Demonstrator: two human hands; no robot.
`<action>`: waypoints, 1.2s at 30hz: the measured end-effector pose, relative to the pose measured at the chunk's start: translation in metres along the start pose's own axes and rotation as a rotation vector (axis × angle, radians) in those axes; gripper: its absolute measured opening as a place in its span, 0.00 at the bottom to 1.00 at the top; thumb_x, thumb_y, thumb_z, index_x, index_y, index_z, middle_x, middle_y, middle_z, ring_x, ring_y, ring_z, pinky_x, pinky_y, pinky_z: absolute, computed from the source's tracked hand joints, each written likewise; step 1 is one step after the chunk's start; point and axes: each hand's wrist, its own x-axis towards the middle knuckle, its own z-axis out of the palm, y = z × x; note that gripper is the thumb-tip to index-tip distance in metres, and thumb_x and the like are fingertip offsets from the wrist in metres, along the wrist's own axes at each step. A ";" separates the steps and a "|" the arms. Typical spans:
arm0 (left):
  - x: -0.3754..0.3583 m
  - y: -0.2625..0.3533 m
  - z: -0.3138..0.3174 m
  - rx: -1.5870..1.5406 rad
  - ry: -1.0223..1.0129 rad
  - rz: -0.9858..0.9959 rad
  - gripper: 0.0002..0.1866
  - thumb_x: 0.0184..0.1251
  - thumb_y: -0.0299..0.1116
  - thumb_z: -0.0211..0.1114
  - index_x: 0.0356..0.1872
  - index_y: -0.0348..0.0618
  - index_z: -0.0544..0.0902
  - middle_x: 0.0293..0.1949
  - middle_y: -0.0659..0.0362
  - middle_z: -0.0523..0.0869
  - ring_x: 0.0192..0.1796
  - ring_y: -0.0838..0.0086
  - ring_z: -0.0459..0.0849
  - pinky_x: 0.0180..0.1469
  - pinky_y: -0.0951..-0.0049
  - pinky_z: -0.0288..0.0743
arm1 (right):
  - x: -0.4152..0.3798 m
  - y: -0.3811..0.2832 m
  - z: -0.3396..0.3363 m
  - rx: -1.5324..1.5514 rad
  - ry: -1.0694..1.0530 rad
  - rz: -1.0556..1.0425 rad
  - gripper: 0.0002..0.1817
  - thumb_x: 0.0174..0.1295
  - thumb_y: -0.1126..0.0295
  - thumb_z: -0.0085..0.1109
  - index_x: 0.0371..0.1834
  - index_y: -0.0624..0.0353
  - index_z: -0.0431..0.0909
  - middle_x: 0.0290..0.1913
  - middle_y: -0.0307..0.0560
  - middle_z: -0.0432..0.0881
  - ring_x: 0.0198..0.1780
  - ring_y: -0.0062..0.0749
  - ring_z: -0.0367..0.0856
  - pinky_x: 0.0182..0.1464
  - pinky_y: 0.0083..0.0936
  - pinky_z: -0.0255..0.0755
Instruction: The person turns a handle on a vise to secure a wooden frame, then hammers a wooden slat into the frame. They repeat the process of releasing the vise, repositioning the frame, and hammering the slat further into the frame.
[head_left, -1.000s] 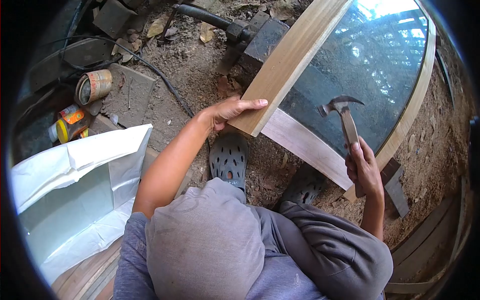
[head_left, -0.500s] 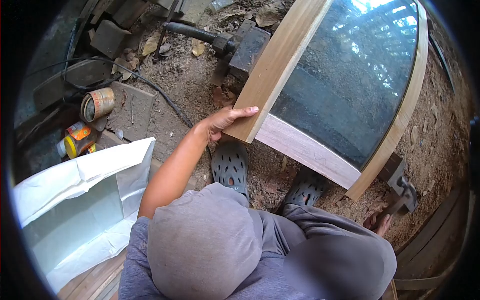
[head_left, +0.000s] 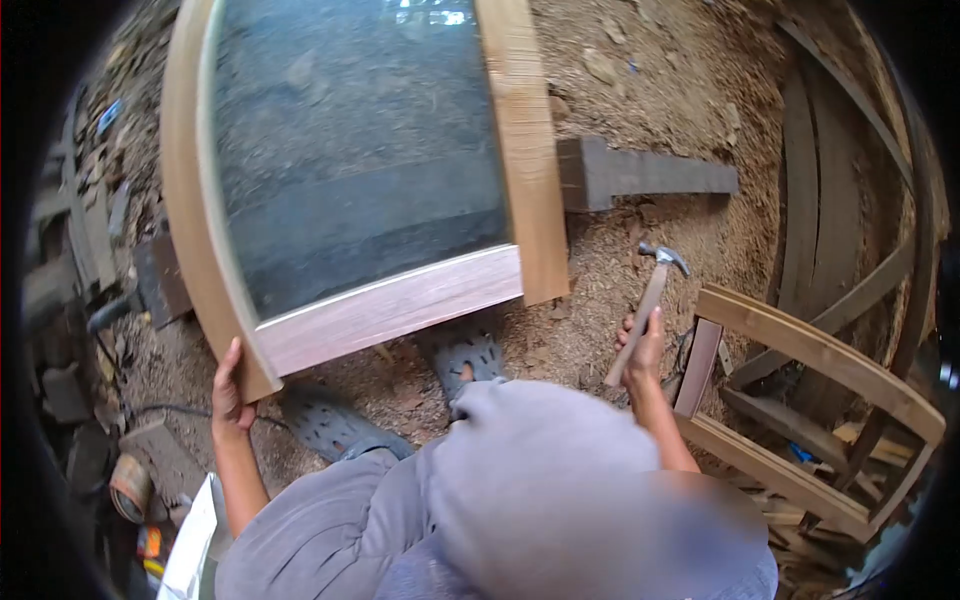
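A wooden window frame (head_left: 540, 200) with a glass pane (head_left: 360, 150) lies in front of me, its near end toward my knees. Its bottom rail (head_left: 400, 322) is paler and pinkish beside the yellow-brown side pieces. My left hand (head_left: 230, 392) is closed around the near left corner, thumb on top and the other fingers mostly hidden. Off the frame's right side, my right hand (head_left: 645, 350) grips a claw hammer (head_left: 652, 290) by its wooden handle. The hammer's metal head points away from me, above the ground and apart from the frame.
A dark timber (head_left: 660, 178) juts out right of the window frame. Another wooden frame (head_left: 800, 338) stands at the right, near leaning planks (head_left: 835, 200). A rusty can (head_left: 130, 487) and white sheeting (head_left: 195, 545) are at lower left. Sawdust covers the ground.
My view has swung right, so the window frame appears farther left. The hammer, partly hidden low at the right before, now shows fully in my right hand. My left hand still holds the frame's corner.
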 end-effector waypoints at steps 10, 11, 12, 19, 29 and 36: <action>-0.008 0.002 0.016 0.081 0.096 0.040 0.29 0.64 0.51 0.66 0.59 0.40 0.75 0.48 0.58 0.82 0.51 0.69 0.82 0.54 0.66 0.76 | -0.006 0.024 -0.007 0.111 0.018 0.071 0.28 0.72 0.39 0.39 0.50 0.54 0.69 0.27 0.36 0.70 0.22 0.20 0.68 0.22 0.20 0.64; -0.009 0.003 0.019 0.054 0.068 0.011 0.28 0.65 0.50 0.65 0.57 0.40 0.76 0.48 0.59 0.83 0.51 0.70 0.82 0.54 0.66 0.77 | -0.004 0.020 -0.006 0.109 0.008 0.064 0.28 0.72 0.39 0.39 0.49 0.54 0.69 0.27 0.36 0.70 0.22 0.20 0.67 0.22 0.19 0.64; -0.008 0.001 0.020 0.059 0.081 0.046 0.27 0.64 0.49 0.66 0.56 0.41 0.77 0.49 0.59 0.83 0.52 0.71 0.81 0.56 0.66 0.75 | 0.003 0.021 -0.013 0.112 0.034 0.072 0.28 0.71 0.39 0.39 0.50 0.54 0.69 0.27 0.35 0.69 0.22 0.20 0.67 0.22 0.19 0.63; -0.022 0.005 0.024 0.254 0.191 0.105 0.30 0.66 0.53 0.65 0.59 0.39 0.75 0.52 0.57 0.82 0.58 0.70 0.78 0.60 0.66 0.71 | 0.066 0.066 -0.048 -0.379 0.093 -0.143 0.34 0.72 0.44 0.45 0.69 0.61 0.62 0.47 0.51 0.79 0.42 0.33 0.79 0.47 0.30 0.73; -0.010 0.088 -0.071 0.355 0.960 1.205 0.19 0.73 0.43 0.60 0.50 0.35 0.75 0.47 0.55 0.78 0.51 0.69 0.76 0.59 0.72 0.67 | 0.069 0.076 0.009 -0.875 0.095 -0.772 0.23 0.72 0.67 0.53 0.68 0.63 0.65 0.66 0.62 0.70 0.65 0.52 0.71 0.64 0.40 0.67; 0.037 0.215 -0.131 1.103 1.087 0.961 0.24 0.70 0.52 0.56 0.49 0.39 0.81 0.46 0.47 0.85 0.52 0.51 0.82 0.55 0.58 0.73 | 0.027 0.046 0.036 -0.915 0.119 -0.952 0.23 0.71 0.68 0.53 0.67 0.62 0.66 0.66 0.61 0.70 0.66 0.52 0.70 0.64 0.40 0.67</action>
